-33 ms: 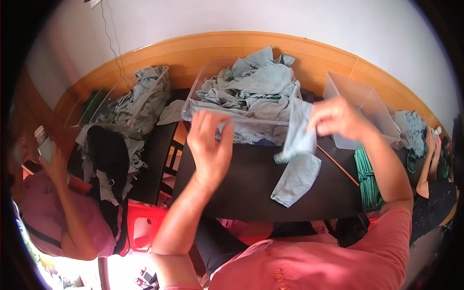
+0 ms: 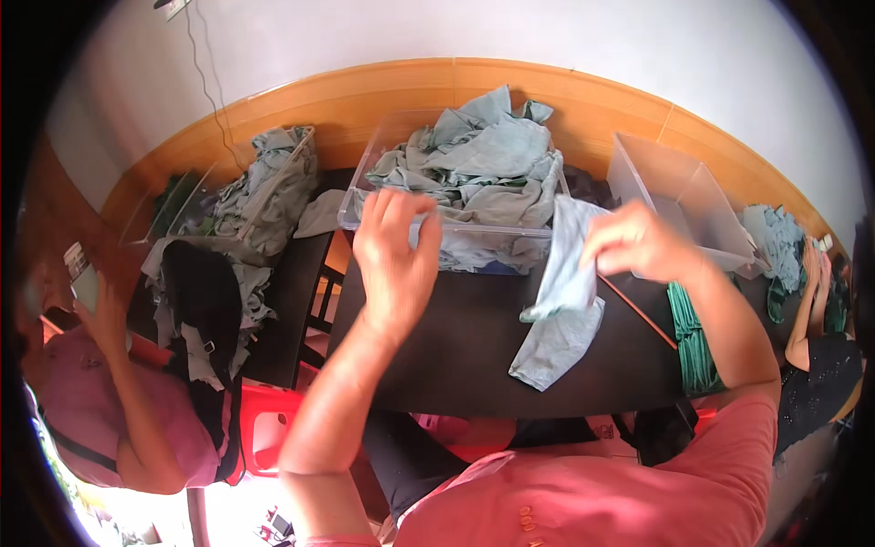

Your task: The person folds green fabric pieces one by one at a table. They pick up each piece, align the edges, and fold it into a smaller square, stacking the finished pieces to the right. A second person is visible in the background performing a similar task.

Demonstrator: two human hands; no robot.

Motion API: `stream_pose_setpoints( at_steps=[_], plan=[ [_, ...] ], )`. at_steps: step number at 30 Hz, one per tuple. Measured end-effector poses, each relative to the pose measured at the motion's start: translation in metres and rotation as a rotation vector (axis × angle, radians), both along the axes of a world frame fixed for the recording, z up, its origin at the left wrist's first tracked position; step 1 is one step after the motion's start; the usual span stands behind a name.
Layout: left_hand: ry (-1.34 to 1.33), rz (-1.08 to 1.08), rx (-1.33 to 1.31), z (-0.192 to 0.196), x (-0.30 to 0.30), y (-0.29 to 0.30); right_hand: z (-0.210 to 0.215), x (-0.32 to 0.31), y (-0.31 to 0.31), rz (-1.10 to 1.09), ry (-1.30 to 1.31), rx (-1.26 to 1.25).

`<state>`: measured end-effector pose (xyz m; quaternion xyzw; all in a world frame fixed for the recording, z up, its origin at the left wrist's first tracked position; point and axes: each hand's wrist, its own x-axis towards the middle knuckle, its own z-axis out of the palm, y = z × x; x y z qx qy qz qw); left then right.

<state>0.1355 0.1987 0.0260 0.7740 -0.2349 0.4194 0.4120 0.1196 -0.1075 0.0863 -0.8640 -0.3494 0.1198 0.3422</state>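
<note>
My right hand pinches a pale grey-green cloth piece by its right side. The cloth hangs over the dark table, and a darker green edge shows along its lower end. Below and partly behind it, a second grey-green cloth piece lies flat on the table. My left hand is raised in front of the middle bin, holding nothing, its fingers curved and the thumb apart from them. That clear plastic bin is heaped with crumpled grey-green cloth.
A thin brown stick lies on the table, near a stack of folded green cloth. Another clear bin stands at the back right. Filled bins stand left. People sit on both sides; the left one holds a phone.
My right hand and the hanging cloth have dropped slightly, and the cloth covers a little more of the piece lying beneath. My left hand has risen slightly.
</note>
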Motion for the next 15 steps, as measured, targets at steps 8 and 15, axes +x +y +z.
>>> stream_pose_setpoints(
  at_steps=[8,15],
  plan=[
    [0.653,0.230,0.585,0.023,0.134,-0.059,-0.013,0.007,-0.004,-0.073,-0.078,-0.015],
    [0.817,0.079,0.074,0.038,0.139,-0.061,-0.011,0.109,-0.001,-0.475,-0.347,0.237]
  ],
)
